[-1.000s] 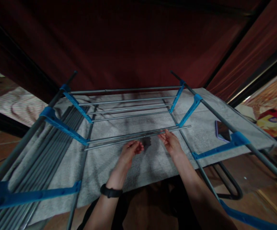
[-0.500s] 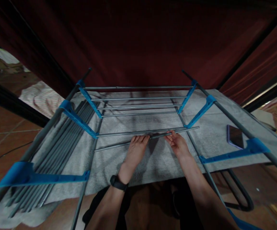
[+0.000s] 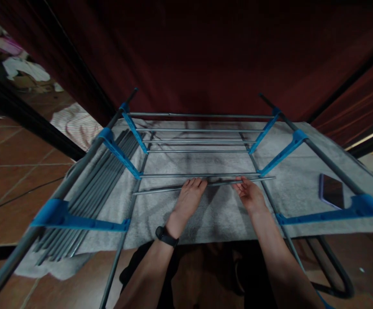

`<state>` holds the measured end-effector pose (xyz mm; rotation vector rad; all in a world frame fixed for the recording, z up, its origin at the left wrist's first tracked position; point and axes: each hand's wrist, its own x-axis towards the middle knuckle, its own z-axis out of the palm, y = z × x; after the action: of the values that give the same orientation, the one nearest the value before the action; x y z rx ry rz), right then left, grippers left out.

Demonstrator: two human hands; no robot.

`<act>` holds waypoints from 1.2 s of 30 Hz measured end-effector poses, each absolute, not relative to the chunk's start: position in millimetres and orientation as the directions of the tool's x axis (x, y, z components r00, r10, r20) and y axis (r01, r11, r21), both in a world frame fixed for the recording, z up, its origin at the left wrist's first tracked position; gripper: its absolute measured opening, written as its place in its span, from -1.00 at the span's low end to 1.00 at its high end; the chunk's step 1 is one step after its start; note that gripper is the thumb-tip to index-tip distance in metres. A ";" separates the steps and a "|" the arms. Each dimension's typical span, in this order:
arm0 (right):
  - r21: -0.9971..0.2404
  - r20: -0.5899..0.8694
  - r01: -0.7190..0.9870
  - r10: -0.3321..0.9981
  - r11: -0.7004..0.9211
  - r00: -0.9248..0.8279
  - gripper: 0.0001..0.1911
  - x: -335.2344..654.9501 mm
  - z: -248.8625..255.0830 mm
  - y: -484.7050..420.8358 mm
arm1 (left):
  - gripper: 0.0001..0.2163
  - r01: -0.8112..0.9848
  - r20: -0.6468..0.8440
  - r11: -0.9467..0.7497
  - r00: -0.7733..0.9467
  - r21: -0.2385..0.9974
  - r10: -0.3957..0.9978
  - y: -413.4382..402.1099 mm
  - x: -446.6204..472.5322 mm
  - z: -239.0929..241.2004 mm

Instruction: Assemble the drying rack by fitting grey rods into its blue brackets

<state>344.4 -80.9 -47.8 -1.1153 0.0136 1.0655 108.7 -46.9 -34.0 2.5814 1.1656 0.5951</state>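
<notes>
Grey towel (image 3: 212, 214) on tiled floor (image 3: 12, 171), under blue-jointed rack (image 3: 122, 154). Loose rod (image 3: 220, 183): left hand (image 3: 189, 199) flat on it, grip open; right hand (image 3: 251, 196) touching, grip closure unclear. Phone (image 3: 331, 192), 3 o'clock.

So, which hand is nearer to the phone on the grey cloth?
Right. The right hand is on the rod, left of the phone; the left hand is further left on the same rod.

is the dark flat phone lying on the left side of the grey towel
No, the dark flat phone lies on the grey towel at its right side, beyond the right hand.
</notes>
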 end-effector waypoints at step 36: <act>-0.686 -0.612 -0.719 0.449 0.108 0.651 -0.73 412.8 -45.7 -83.7 | -0.76 0.654 0.161 -0.754 0.740 0.055 0.653 -68.0 127.0 -26.7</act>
<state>412.8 -83.7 -45.7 -1.1789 0.2769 0.8754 127.0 -68.0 -26.7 2.9348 1.1027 0.2679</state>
